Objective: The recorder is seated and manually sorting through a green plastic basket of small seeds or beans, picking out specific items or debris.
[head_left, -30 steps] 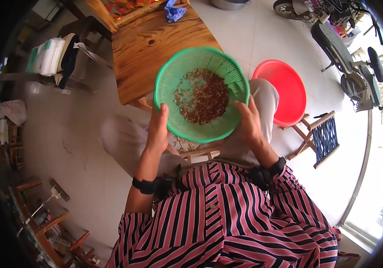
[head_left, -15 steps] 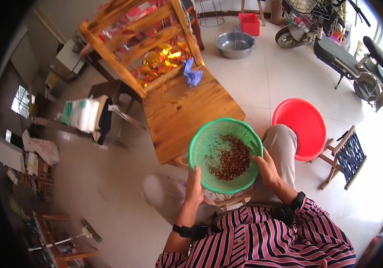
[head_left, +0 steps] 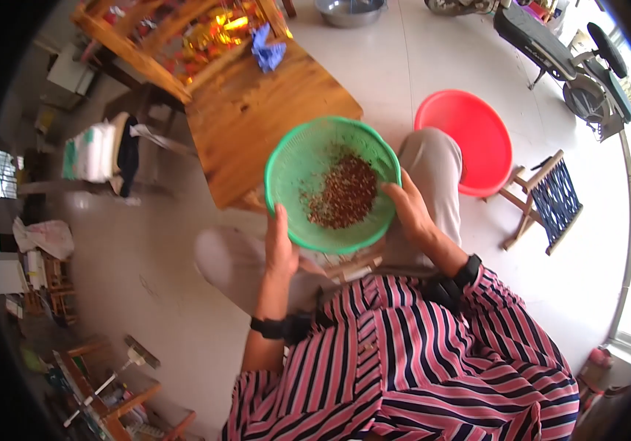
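Note:
A round green plastic sieve basket (head_left: 299, 165) sits above my knees, held between both hands. A heap of small reddish-brown bits (head_left: 343, 192) lies in its middle and lower right. My left hand (head_left: 281, 246) grips the near-left rim, thumb over the edge. My right hand (head_left: 408, 209) clasps the right rim. Both wrists wear dark bands. My striped pink sleeves fill the lower part of the view.
A low wooden table (head_left: 260, 110) stands just beyond the basket, with a blue cloth (head_left: 266, 50) on it. A red plastic basin (head_left: 470, 140) lies on the floor at right beside a small folding stool (head_left: 543, 200). A metal bowl (head_left: 350, 10) and a parked scooter (head_left: 573, 62) are farther back.
The view has swung and drawn closer; the basket now appears tilted, with the reddish-brown bits shifted toward its lower right. Both hands keep their hold on the rim.

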The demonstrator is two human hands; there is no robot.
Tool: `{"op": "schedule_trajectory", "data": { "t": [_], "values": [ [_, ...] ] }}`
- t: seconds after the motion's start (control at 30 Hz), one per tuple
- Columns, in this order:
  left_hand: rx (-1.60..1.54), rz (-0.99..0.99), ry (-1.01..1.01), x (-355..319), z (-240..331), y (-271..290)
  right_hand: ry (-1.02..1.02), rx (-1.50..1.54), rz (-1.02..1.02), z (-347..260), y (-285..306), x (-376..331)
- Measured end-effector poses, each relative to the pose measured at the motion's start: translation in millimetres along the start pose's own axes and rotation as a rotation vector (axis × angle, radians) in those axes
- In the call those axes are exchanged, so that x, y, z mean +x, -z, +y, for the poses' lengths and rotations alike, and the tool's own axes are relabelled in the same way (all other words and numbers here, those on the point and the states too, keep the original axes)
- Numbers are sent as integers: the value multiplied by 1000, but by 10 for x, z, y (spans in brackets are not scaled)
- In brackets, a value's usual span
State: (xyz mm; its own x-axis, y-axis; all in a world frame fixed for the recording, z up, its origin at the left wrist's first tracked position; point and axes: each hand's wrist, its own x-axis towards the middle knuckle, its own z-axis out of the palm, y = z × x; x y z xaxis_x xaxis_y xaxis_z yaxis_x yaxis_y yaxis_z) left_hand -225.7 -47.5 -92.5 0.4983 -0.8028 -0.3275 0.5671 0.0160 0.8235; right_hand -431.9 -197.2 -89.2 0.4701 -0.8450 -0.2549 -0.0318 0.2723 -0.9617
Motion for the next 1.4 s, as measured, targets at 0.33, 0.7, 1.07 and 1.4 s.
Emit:
{"op": "schedule_trajectory", "data": {
  "t": [0.33,0.7,1.07,1.4],
  "values": [
    [312,-125,-382,-93,291,252,107,126,-45,-738,-209,-211],
    [149,50,-113,-81,83,7,8,-98,3,-163,-48,-155],
    [152,14,-71,-14,-100,133,-106,-28,-36,-62,-63,-110],
    [220,-202,-324,-376,637,-44,88,203,-35,-643,-263,-251]
  ]
}}
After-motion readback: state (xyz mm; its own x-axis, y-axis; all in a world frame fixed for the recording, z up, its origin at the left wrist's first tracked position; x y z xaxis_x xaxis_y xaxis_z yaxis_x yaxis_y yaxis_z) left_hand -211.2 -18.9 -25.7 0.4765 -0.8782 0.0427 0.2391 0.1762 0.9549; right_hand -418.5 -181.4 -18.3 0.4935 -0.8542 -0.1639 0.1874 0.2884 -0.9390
